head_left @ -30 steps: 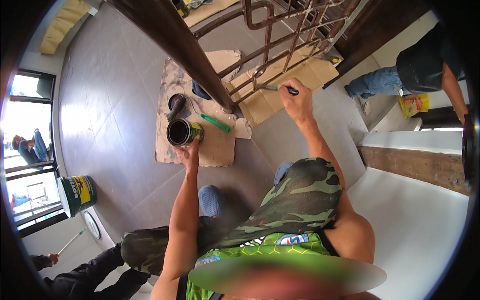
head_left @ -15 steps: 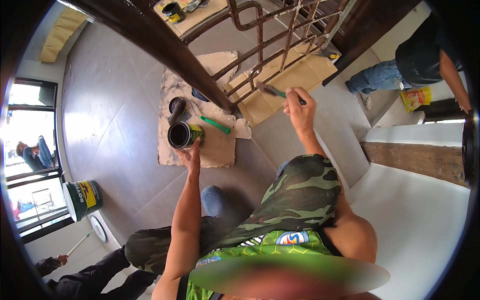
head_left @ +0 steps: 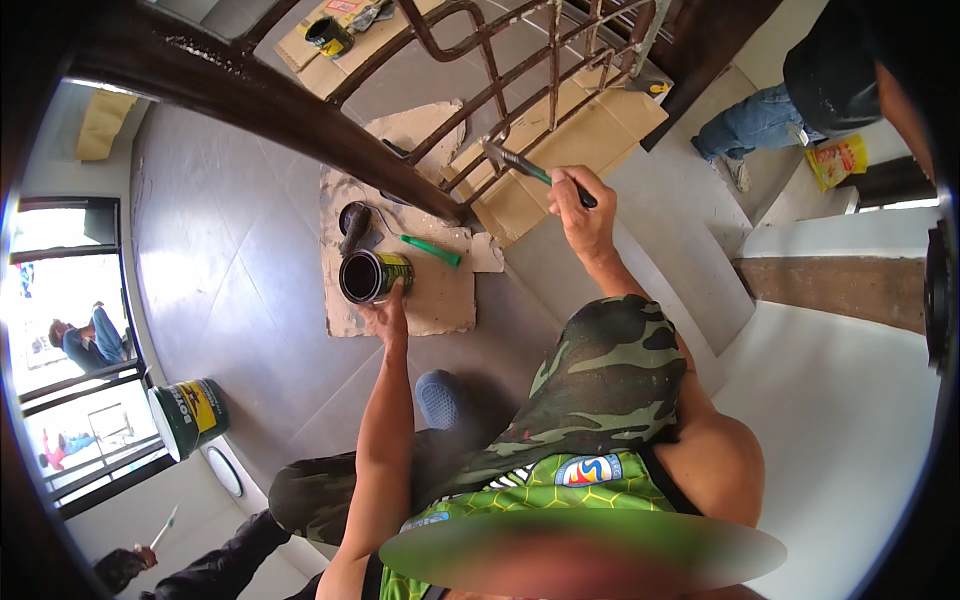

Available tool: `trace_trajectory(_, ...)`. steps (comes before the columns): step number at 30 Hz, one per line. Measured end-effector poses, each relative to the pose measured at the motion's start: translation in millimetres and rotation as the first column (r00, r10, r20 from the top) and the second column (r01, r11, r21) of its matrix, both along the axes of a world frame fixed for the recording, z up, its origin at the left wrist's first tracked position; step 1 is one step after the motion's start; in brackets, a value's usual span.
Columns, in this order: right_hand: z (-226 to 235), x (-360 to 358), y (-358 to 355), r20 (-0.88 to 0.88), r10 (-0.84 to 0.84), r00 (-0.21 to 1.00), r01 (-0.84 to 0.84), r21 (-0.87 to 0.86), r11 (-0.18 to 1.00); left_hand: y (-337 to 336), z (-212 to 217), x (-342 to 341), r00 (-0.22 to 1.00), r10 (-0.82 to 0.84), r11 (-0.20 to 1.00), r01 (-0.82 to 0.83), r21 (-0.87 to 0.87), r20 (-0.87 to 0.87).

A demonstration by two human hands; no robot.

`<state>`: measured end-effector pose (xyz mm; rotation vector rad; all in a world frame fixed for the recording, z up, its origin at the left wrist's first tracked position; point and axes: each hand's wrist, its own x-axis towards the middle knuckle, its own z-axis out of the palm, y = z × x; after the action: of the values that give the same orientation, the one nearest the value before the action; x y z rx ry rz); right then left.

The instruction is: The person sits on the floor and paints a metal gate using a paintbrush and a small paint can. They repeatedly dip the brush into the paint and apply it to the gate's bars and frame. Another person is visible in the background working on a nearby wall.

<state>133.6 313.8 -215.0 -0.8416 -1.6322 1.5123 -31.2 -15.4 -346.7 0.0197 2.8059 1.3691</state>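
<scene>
A: We log the paint can (head_left: 368,276) first. It sits open on the cardboard sheet (head_left: 440,300) on the grey floor, dark paint inside, its lid (head_left: 352,218) lying just beyond it.

B: Our left hand (head_left: 388,318) rests against the can's near side, fingers on the wall. We cannot tell whether it grips or only steadies.

A: Noted. Our right hand (head_left: 580,212) is well apart from the can, up and to the right, clenched around the paintbrush (head_left: 528,170) handle. The bristles touch the brown metal railing (head_left: 500,90).

B: A green-handled tool (head_left: 430,250) lies on the cardboard between can and railing. A green bucket (head_left: 190,415) stands far left.
</scene>
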Motion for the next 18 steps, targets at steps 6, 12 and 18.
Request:
trace_trajectory(6, -7, 3, 15, -0.031, 0.066, 0.997, -0.067, -0.042, 0.997, 4, 1, 3, 0.999, -0.051, 0.942, 0.043, 0.333, 0.014)
trace_trajectory(12, -38, 4, 16, 0.275, 0.037, 0.961, -0.076, 0.132, 0.988, 3, 1, 2, 0.999, -0.046, 0.971, 0.039, 0.235, 0.025)
trace_trajectory(18, -74, -3, 6, 0.137, -0.002, 0.991, -0.049, 0.364, 0.93, 0, -4, -1, 0.998, -0.056, 0.975, 0.051, 0.215, 0.017)
